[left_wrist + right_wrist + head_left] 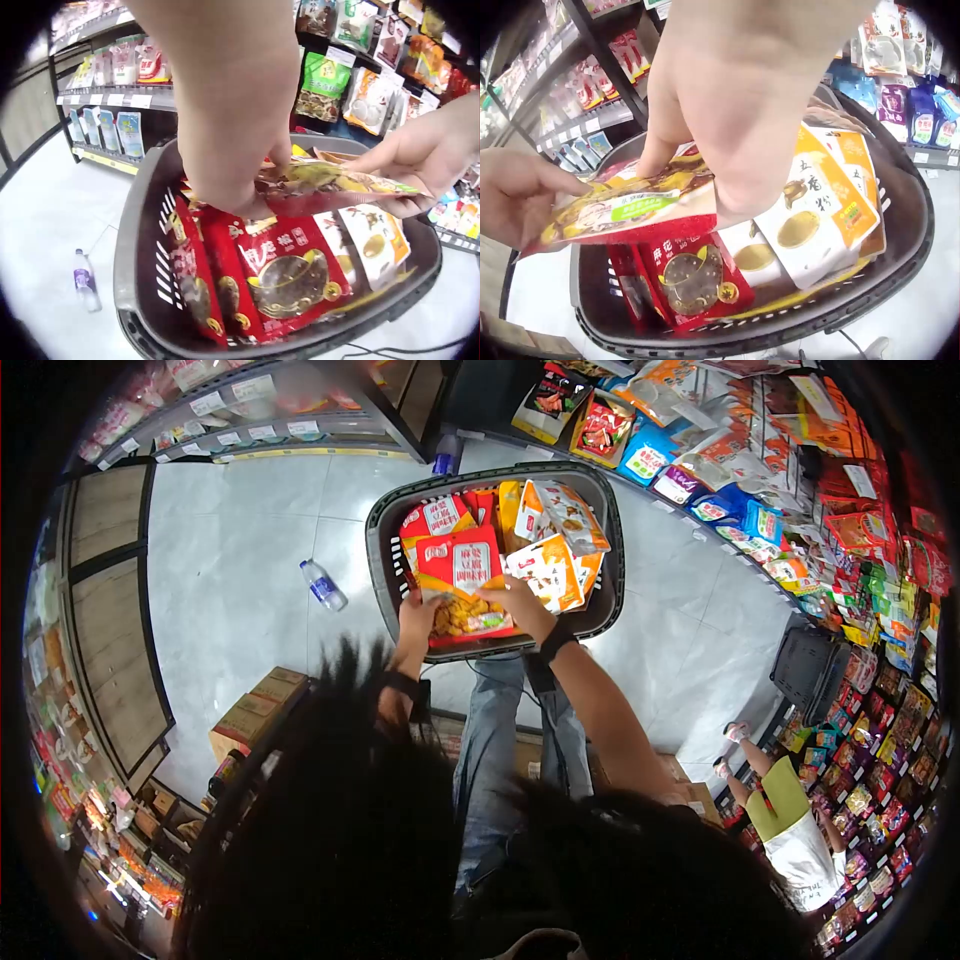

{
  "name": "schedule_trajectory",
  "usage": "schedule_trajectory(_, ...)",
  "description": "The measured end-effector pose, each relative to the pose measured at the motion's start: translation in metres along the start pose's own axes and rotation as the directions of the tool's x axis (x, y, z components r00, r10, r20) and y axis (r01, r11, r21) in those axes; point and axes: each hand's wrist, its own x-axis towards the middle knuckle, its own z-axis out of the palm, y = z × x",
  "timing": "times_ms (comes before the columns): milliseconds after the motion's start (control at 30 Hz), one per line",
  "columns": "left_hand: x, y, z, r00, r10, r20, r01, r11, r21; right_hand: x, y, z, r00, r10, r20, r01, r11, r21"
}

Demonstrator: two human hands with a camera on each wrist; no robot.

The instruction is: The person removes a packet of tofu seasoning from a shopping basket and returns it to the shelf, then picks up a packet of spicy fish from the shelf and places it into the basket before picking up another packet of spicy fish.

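A red and yellow seasoning packet (458,565) with a food picture is held by its two sides over the shopping basket (612,595). My left hand (415,620) pinches one edge, and my right hand (522,607) grips the opposite edge, its thumb on the front. Below it, several red packets with a bowl picture (294,283) stand in the grey basket. White and orange spice packets (802,221) fill the side by my right hand. In the right wrist view the held packet (641,212) is tilted, showing a green label.
A bottle with a purple label (323,586) lies on the tiled floor left of the basket, and another bottle (446,455) is beyond it. Shelves of bagged goods (690,470) line the right. Cardboard boxes (258,710) sit at left. Another person (795,840) is at lower right.
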Motion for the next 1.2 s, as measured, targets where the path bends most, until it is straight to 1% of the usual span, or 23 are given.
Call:
schedule_trajectory(33, 0.001, 0.014, -0.003, 0.999, -0.034, -0.023, 0.034, 0.999, -0.003, 0.018, 0.013, -0.001, 0.997, 0.019, -0.076, -0.018, 1.000, 0.015)
schedule_trajectory(67, 0.008, 0.019, -0.008, 1.000, 0.001, -0.018, 0.001, 0.994, 0.113, 0.024, 0.008, 0.002, 0.997, -0.006, -0.075, 0.010, 0.998, 0.054)
schedule_trajectory(133, 0.047, -0.016, -0.020, 0.984, 0.170, -0.058, -0.147, 0.946, 0.288, 0.023, -0.012, 0.009, 0.998, -0.021, -0.060, 0.030, 0.988, 0.153)
schedule_trajectory(167, 0.049, -0.011, -0.019, 0.964, 0.257, -0.065, -0.215, 0.903, 0.372, 0.028, -0.010, 0.009, 0.992, -0.034, -0.119, 0.050, 0.990, 0.131)
schedule_trajectory(200, 0.052, -0.005, -0.018, 0.980, 0.184, -0.081, -0.128, 0.881, 0.456, 0.034, -0.009, 0.011, 0.983, -0.050, -0.179, 0.070, 0.992, 0.107)
schedule_trajectory(233, 0.053, -0.001, -0.014, 0.977, 0.175, -0.123, -0.106, 0.896, 0.430, 0.039, -0.007, 0.011, 0.969, -0.066, -0.239, 0.088, 0.993, 0.082)
schedule_trajectory(267, 0.056, 0.000, -0.010, 0.973, 0.165, -0.164, -0.087, 0.911, 0.403, 0.027, -0.027, 0.019, 0.956, -0.050, -0.288, 0.060, 0.998, 0.025)
schedule_trajectory(300, 0.059, 0.002, -0.007, 0.967, 0.154, -0.203, -0.068, 0.924, 0.375, 0.026, -0.033, 0.019, 0.959, 0.004, -0.282, 0.013, 0.998, 0.058)
schedule_trajectory(367, 0.058, 0.004, -0.002, 0.953, 0.216, -0.212, -0.125, 0.918, 0.375, 0.025, -0.038, 0.016, 0.957, 0.116, -0.265, -0.086, 0.989, 0.123)
schedule_trajectory(400, 0.056, 0.007, 0.000, 0.944, 0.247, -0.217, -0.154, 0.914, 0.374, 0.026, -0.039, 0.013, 0.958, 0.110, -0.263, -0.083, 0.990, 0.110)
schedule_trajectory(533, 0.057, 0.003, 0.002, 0.943, 0.247, -0.225, -0.139, 0.903, 0.406, 0.027, -0.027, -0.002, 0.957, 0.064, -0.284, -0.051, 0.997, 0.052)
schedule_trajectory(633, 0.084, -0.039, -0.020, 0.954, 0.235, -0.188, -0.162, 0.928, 0.336, 0.030, -0.013, -0.025, 0.976, 0.054, -0.213, -0.084, 0.987, -0.134)
schedule_trajectory(667, 0.081, -0.034, -0.020, 0.955, 0.239, -0.178, -0.156, 0.910, 0.384, 0.021, -0.018, -0.024, 0.961, 0.049, -0.273, -0.096, 0.982, -0.162)
schedule_trajectory(733, 0.069, -0.026, -0.020, 0.957, 0.244, -0.157, -0.143, 0.868, 0.476, 0.017, -0.015, -0.029, 0.945, 0.064, -0.322, -0.095, 0.992, -0.082)
schedule_trajectory(767, 0.063, -0.023, -0.018, 0.947, 0.278, -0.163, -0.172, 0.865, 0.471, 0.015, -0.012, -0.032, 0.936, 0.073, -0.345, -0.093, 0.995, -0.041)
schedule_trajectory(833, 0.052, -0.016, -0.012, 0.922, 0.345, -0.173, -0.233, 0.855, 0.463, 0.013, -0.008, -0.039, 0.930, 0.088, -0.356, -0.124, 0.989, -0.079)
schedule_trajectory(900, 0.057, -0.031, -0.016, 0.936, 0.261, -0.237, -0.147, 0.899, 0.412, 0.009, -0.011, -0.044, 0.927, 0.116, -0.357, -0.179, 0.972, -0.149)
schedule_trajectory(967, 0.055, -0.037, -0.015, 0.931, 0.260, -0.254, -0.142, 0.904, 0.403, -0.001, -0.017, -0.047, 0.937, 0.087, -0.339, -0.150, 0.975, -0.164)
schedule_trajectory(1033, 0.030, -0.019, -0.008, 0.913, 0.340, -0.225, -0.216, 0.871, 0.442, -0.017, -0.020, -0.048, 0.945, 0.058, -0.323, -0.120, 0.977, -0.176)
schedule_trajectory(1067, 0.017, -0.009, -0.001, 0.889, 0.408, -0.210, -0.235, 0.798, 0.555, -0.027, -0.025, -0.048, 0.945, 0.052, -0.322, -0.114, 0.978, -0.175)
schedule_trajectory(1100, 0.000, 0.007, 0.006, 0.917, 0.368, -0.158, -0.226, 0.801, 0.555, -0.042, -0.039, -0.047, 0.954, 0.056, -0.295, -0.109, 0.980, -0.168)
schedule_trajectory(1167, -0.032, 0.035, 0.019, 0.956, 0.288, -0.053, -0.212, 0.804, 0.556, -0.069, -0.050, -0.052, 0.968, -0.060, -0.246, 0.008, 0.978, -0.206)
schedule_trajectory(1200, -0.026, 0.014, 0.017, 0.950, 0.313, -0.015, -0.273, 0.851, 0.448, -0.086, -0.059, -0.053, 0.972, -0.007, -0.234, -0.022, 0.993, -0.120)
